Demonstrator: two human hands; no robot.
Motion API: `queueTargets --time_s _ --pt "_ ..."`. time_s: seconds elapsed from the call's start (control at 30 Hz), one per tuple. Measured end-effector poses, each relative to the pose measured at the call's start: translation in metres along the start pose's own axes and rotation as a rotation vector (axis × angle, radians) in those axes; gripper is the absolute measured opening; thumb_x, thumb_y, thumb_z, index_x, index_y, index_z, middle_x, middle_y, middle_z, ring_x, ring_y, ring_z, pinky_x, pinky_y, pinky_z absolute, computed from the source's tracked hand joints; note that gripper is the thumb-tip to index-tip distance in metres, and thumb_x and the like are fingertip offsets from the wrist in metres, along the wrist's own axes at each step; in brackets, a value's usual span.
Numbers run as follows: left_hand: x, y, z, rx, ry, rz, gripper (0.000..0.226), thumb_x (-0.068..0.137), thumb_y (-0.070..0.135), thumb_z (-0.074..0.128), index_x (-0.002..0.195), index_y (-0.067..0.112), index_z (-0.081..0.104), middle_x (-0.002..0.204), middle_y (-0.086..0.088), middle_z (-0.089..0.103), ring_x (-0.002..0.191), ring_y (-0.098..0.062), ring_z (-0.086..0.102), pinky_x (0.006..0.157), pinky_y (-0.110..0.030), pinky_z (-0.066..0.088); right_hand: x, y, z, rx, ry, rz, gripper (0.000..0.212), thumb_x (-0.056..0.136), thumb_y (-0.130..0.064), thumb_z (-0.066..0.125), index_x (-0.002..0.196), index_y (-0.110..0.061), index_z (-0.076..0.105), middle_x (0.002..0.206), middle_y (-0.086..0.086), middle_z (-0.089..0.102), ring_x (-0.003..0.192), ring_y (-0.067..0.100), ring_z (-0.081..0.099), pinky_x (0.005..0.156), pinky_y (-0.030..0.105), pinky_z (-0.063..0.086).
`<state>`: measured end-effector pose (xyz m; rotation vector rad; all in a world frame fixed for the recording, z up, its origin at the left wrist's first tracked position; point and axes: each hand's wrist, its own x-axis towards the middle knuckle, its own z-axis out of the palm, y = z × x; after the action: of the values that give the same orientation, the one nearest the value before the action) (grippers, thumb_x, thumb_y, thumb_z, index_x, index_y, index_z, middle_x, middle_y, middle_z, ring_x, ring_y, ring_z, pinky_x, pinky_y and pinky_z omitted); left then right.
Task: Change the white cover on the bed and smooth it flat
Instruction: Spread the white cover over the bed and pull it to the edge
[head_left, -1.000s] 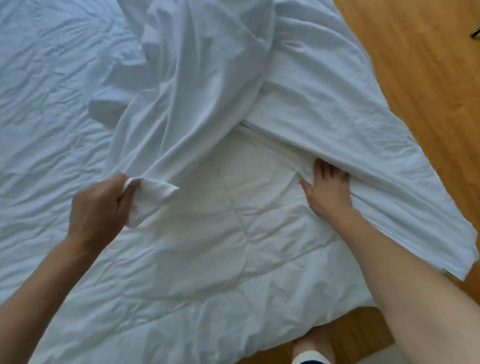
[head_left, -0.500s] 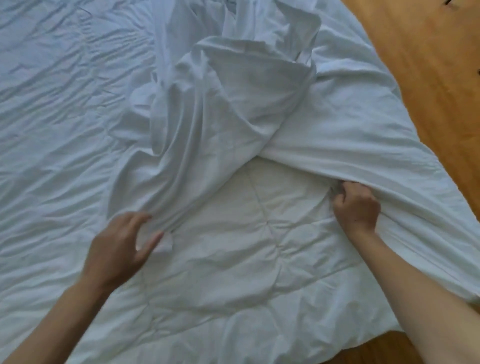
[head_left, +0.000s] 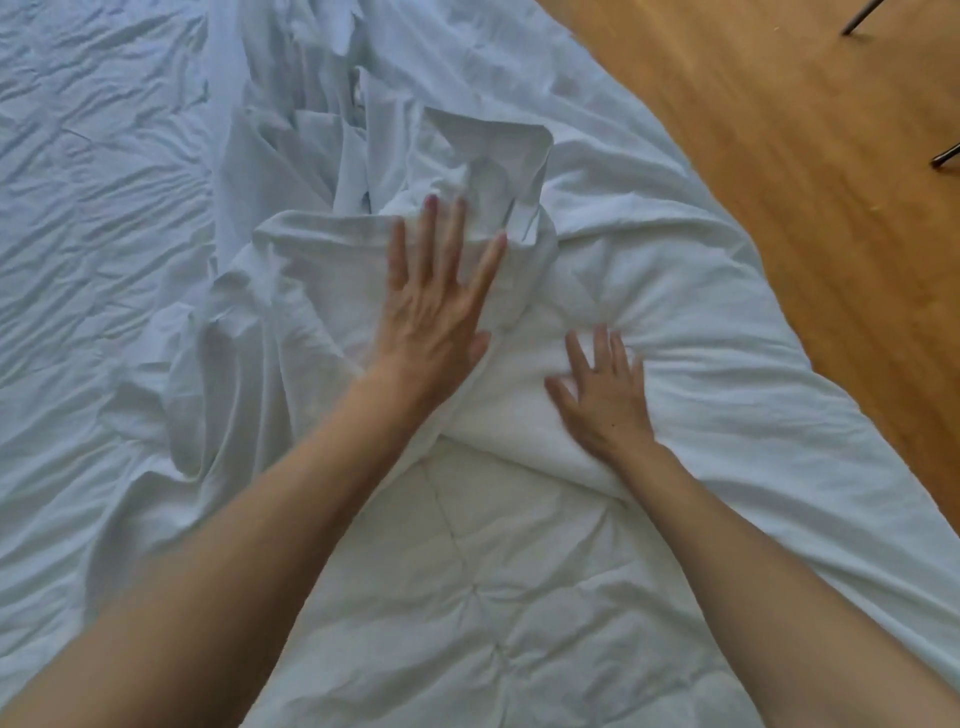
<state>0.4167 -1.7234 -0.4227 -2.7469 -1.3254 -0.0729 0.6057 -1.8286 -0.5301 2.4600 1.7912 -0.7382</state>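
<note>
Mid-change, by the look of it: white cover (head_left: 395, 218) half on, bunched in a heap toward the right edge of the bed (head_left: 93, 171), quilted duvet (head_left: 509, 582) bare at the near edge and disappearing under the folds. Left hand (head_left: 434, 306) flat on the bunched cover, fingers straight and spread wide, gripping nothing. Right hand (head_left: 602, 389) just beside it on the thick rolled edge where the duvet goes under the cover, fingers also straight and spread, pressing down, holding nothing. Right side of the cover draped over the bed's right edge toward the wooden floor (head_left: 779, 171). Probably pushing the filling deeper inside or flattening the bunch. Next move likely calls for gripping the cover's open hem and drawing it toward the near edge over the exposed duvet, then sweeping outward with flat palms. Risk of folds trapped inside if pulled too soon.
</note>
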Motion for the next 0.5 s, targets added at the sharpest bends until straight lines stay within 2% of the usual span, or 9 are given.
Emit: queueTargets --time_s 0.03,0.1,0.13,0.17,0.23,0.3,0.37,0.5 --pt "0.015 -0.006 0.005 0.013 -0.103 -0.072 0.087 0.074 0.031 0.071 0.15 0.015 0.031 0.152 -0.031 0.024 0.14 -0.05 0.022 0.114 -0.059 0.013 0.002 0.0 0.004 -0.034 -0.028 0.009 0.069 0.097 -0.06 0.024 0.154 -0.03 0.002 0.161 0.008 -0.012 0.148 0.023 -0.012 0.118 0.048 -0.004" --pt "0.027 -0.021 0.014 -0.017 -0.271 -0.225 0.062 0.086 0.028 0.061 0.141 0.011 0.038 0.138 -0.029 0.039 0.125 -0.047 0.042 0.104 -0.055 0.032 0.005 -0.003 0.008 -0.102 -0.077 0.042 0.071 0.096 -0.063 0.018 0.153 -0.029 -0.007 0.16 0.007 -0.019 0.147 0.023 -0.018 0.117 0.051 -0.007" --pt "0.026 -0.029 0.014 -0.052 -0.247 -0.25 0.044 0.09 0.025 0.057 0.129 0.007 0.046 0.125 -0.026 0.047 0.112 -0.045 0.052 0.091 -0.051 0.041 0.006 -0.006 0.008 -0.127 -0.091 0.06 0.071 0.096 -0.064 0.015 0.153 -0.029 -0.01 0.159 0.008 -0.022 0.146 0.024 -0.02 0.116 0.053 -0.007" --pt "0.021 -0.038 0.012 -0.081 -0.19 -0.249 0.032 0.092 0.025 0.056 0.116 0.004 0.051 0.114 -0.024 0.052 0.099 -0.044 0.057 0.077 -0.049 0.043 0.007 -0.008 0.009 -0.142 -0.095 0.073 0.071 0.095 -0.064 0.012 0.152 -0.028 -0.012 0.159 0.008 -0.023 0.146 0.025 -0.021 0.115 0.054 -0.007" --pt "0.002 -0.061 -0.003 -0.165 -0.112 -0.309 0.033 0.092 0.033 0.059 0.102 0.003 0.053 0.104 -0.024 0.057 0.085 -0.046 0.06 0.064 -0.045 0.039 0.009 -0.013 0.008 -0.152 -0.104 0.1 0.072 0.096 -0.063 0.011 0.152 -0.027 -0.014 0.158 0.009 -0.023 0.146 0.026 -0.021 0.114 0.056 -0.006" --pt "-0.024 -0.102 -0.019 -0.246 -0.018 -0.497 0.037 0.092 0.04 0.059 0.1 0.005 0.052 0.101 -0.028 0.061 0.087 -0.049 0.06 0.066 -0.045 0.038 0.01 -0.017 0.008 -0.165 -0.123 0.136 0.071 0.096 -0.062 0.011 0.152 -0.026 -0.015 0.159 0.009 -0.022 0.146 0.027 -0.019 0.114 0.057 -0.005" --pt "-0.057 -0.153 -0.036 -0.234 0.011 -0.695 0.041 0.094 0.044 0.054 0.101 0.004 0.051 0.097 -0.033 0.061 0.089 -0.051 0.059 0.068 -0.044 0.036 0.011 -0.027 0.006 -0.176 -0.127 0.198 0.069 0.098 -0.058 0.015 0.153 -0.025 -0.01 0.16 0.011 -0.017 0.147 0.029 -0.015 0.115 0.058 0.001" --pt "-0.126 -0.244 -0.059 -0.213 0.051 -1.032 0.053 0.09 0.057 0.044 0.105 0.007 0.048 0.096 -0.031 0.061 0.089 -0.051 0.059 0.074 -0.051 0.044 0.014 -0.068 -0.004 -0.093 -0.117 0.407 0.062 0.101 -0.038 0.027 0.154 -0.015 0.005 0.159 0.019 -0.003 0.146 0.037 0.0 0.116 0.053 0.012"
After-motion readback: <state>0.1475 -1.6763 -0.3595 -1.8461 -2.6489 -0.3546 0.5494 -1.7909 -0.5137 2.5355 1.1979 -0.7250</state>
